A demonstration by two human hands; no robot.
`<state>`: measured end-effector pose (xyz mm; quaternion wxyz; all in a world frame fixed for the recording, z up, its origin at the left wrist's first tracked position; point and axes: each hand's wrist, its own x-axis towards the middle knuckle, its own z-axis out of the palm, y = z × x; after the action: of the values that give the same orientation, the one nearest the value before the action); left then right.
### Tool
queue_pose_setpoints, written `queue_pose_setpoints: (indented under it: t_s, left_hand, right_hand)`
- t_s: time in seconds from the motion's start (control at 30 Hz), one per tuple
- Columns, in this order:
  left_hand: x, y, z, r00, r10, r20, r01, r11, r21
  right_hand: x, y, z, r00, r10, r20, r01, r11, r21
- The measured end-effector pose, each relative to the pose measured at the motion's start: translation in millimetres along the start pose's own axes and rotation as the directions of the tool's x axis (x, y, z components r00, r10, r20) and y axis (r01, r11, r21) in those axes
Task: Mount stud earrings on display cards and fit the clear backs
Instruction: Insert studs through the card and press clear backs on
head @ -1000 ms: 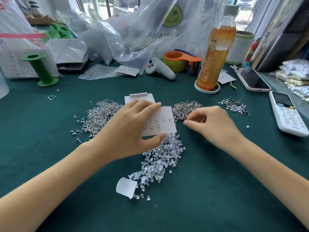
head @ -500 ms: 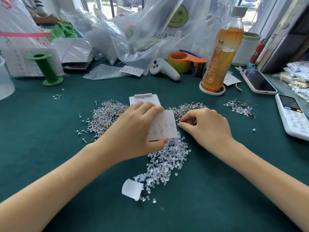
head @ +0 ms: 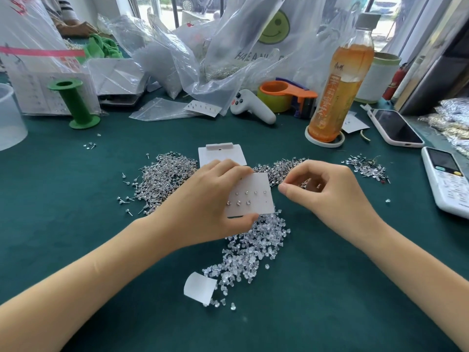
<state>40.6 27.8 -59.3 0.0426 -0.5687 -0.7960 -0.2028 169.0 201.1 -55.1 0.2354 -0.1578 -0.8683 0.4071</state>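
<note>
The right hand [head: 327,196], pinching what I take for a stud (too small to tell), sits just right of the display card [head: 250,194] gripped in the left hand [head: 210,209], nearest the card's empty right-edge hole.

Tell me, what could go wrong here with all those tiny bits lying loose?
The left hand holds the card tilted above the clear backs; one hole looks unfilled, and the studs already in could slip out, since no backs are visible on them. The right hand pinches its fingers by the stud pile; a stud dropped among the backs would be hard to find.
</note>
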Motion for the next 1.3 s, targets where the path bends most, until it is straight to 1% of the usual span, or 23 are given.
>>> queue_pose_setpoints:
  t_s: [0.07,0.17,0.3,0.47,0.57,0.77,1.0,1.13,1.3]
  left_hand:
    - [-0.6,2.2,-0.5,1.0,-0.006,0.017,0.007,0.996,-0.084]
    - [-1.2,5.7,-1.7,1.0,0.004,0.025,0.0,0.984,-0.176]
    - [-2.0,7.7,-3.1,0.999,0.033,0.032,-0.024,0.974,-0.227]
    - [-1.6,7.6,-3.5,0.999,0.024,0.037,-0.014,0.966,-0.259]
    - [-1.4,7.9,-4.5,0.999,0.02,0.042,-0.007,0.961,-0.278]
    - [-1.3,8.6,-5.4,0.999,-0.001,0.051,0.016,0.954,-0.3]
    - [-1.3,9.1,-6.1,0.999,-0.019,0.049,0.033,0.946,-0.324]
    - [-2.1,8.9,-6.1,0.999,-0.025,0.038,0.036,0.946,-0.323]
    - [-1.5,8.2,-7.2,0.999,-0.033,0.03,0.041,0.943,-0.329]
  right_hand:
    - [-5.3,-6.9,1.6,0.997,-0.076,0.033,0.073,0.995,0.073]
    - [-10.1,-10.5,9.2,0.988,-0.15,0.044,0.147,0.988,0.047]
    - [-13.4,-9.0,13.5,0.986,-0.157,0.053,0.154,0.986,0.059]
    - [-14.0,-10.5,13.9,0.985,-0.163,0.051,0.16,0.985,0.07]
    - [-13.1,-10.5,13.8,0.989,-0.132,0.066,0.124,0.985,0.12]
    - [-11.8,-10.7,15.6,0.993,0.007,0.118,-0.047,0.938,0.342]
    - [-14.9,-13.5,18.6,0.97,0.149,0.19,-0.217,0.882,0.418]
    - [-15.1,-12.2,18.5,0.964,0.161,0.214,-0.241,0.869,0.431]
    - [-14.8,-13.3,16.6,0.972,0.144,0.183,-0.207,0.893,0.399]
